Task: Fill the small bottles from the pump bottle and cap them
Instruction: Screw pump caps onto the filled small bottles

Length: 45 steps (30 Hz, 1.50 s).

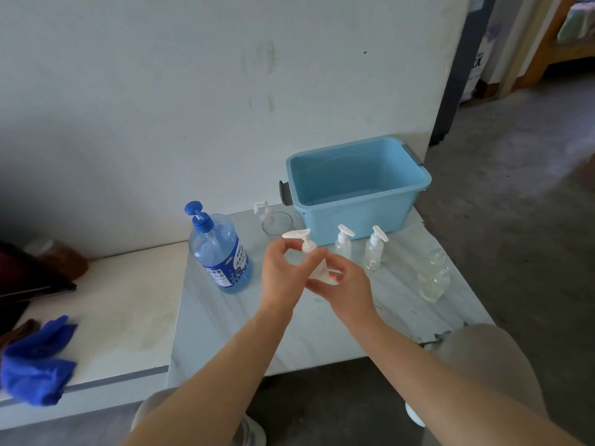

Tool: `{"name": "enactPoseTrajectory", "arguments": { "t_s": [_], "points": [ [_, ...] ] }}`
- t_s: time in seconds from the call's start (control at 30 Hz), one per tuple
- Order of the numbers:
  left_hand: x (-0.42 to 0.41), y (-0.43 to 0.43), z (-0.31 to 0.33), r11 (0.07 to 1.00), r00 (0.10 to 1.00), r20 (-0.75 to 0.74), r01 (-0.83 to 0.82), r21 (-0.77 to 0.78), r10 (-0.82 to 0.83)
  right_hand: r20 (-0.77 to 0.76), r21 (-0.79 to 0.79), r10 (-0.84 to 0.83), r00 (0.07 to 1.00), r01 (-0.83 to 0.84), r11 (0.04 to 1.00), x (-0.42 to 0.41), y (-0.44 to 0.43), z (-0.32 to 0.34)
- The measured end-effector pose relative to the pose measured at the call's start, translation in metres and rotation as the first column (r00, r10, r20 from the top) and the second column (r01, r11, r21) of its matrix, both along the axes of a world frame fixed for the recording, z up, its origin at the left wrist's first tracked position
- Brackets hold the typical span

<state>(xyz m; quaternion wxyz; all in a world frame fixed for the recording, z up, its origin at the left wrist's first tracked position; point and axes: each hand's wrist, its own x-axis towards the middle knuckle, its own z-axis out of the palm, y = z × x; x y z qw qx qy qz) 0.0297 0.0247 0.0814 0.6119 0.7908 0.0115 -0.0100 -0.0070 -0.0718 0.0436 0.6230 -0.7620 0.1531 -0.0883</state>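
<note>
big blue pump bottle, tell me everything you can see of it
The big pump bottle is clear plastic and holds blue liquid that shows darkest at its base. A blue and white printed label wraps its front. On top sits a blue pump head, raised on a white stem. It stands upright on the pale table, near the wall. Nothing touches it: the left hand and right hand hold a small bottle to its right.

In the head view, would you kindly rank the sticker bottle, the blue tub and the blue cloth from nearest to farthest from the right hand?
1. Sticker bottle: just behind the right hand, slightly to its right.
2. Tub: behind that bottle, by the wall.
3. Cloth: far left, at the counter's near edge.
</note>
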Motion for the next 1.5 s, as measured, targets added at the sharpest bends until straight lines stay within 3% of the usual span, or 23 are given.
{"name": "enactPoseTrajectory", "arguments": {
  "t_s": [0.1,0.27,0.37,0.43,0.5,0.67,0.8,0.87,0.93,1.0,1.07,1.3,1.5],
  "points": [
    [0.002,0.002,0.000,0.998,0.991,0.129,0.015,0.059,-0.023,0.003,0.002,0.001,1.000,-0.001,1.000,-0.001,-0.002,-0.001],
    [0.004,0.004,0.003,0.968,0.969,0.004,0.245,-0.052,-0.245,0.003,0.015,-0.014,1.000,0.014,1.000,-0.002,-0.006,0.000],
    [-0.001,-0.001,0.002,0.993,0.993,0.007,0.119,-0.028,-0.119,0.013,-0.029,-0.027,1.000,0.027,0.999,-0.001,-0.004,0.001],
    [-0.002,-0.003,0.004,0.999,0.996,0.093,0.008,0.032,-0.011,0.006,-0.049,-0.017,1.000,0.018,0.999,-0.001,-0.004,0.002],
    [0.002,-0.001,0.001,0.997,0.982,0.188,0.001,0.079,-0.016,0.014,-0.054,-0.003,1.000,0.004,0.999,-0.001,-0.005,0.001],
    [0.011,0.007,-0.004,0.965,0.949,0.209,0.204,0.163,-0.236,-0.021,-0.084,0.074,0.997,-0.076,0.994,0.000,-0.013,0.000],
    [0.018,0.019,-0.003,0.878,0.875,0.063,0.477,0.052,-0.479,-0.069,0.091,0.187,0.980,-0.181,0.979,-0.002,-0.022,-0.002],
    [0.018,0.021,-0.001,0.849,0.850,0.006,0.528,-0.020,-0.528,-0.080,0.099,0.167,0.983,-0.159,0.982,-0.003,-0.022,-0.004],
    [0.011,0.015,0.002,0.899,0.899,-0.014,0.438,-0.031,-0.438,-0.066,0.060,0.112,0.992,-0.108,0.992,-0.002,-0.018,-0.003],
    [0.004,0.007,0.002,0.973,0.974,0.014,0.228,0.020,-0.228,-0.037,0.010,0.075,0.997,-0.074,0.997,-0.001,-0.013,0.000],
    [0.002,0.004,0.001,0.995,0.993,0.078,0.089,0.052,-0.093,-0.027,0.000,0.059,0.998,-0.059,0.998,-0.001,-0.010,0.002],
    [0.003,0.004,0.000,0.968,0.951,0.197,0.220,0.118,-0.240,-0.055,-0.076,0.023,0.998,-0.027,0.997,-0.004,-0.011,0.003],
    [-0.001,-0.005,-0.005,0.993,0.989,0.141,-0.055,0.103,0.040,-0.001,-0.067,-0.045,0.999,0.045,0.997,-0.005,-0.007,0.006]
  ]
}}
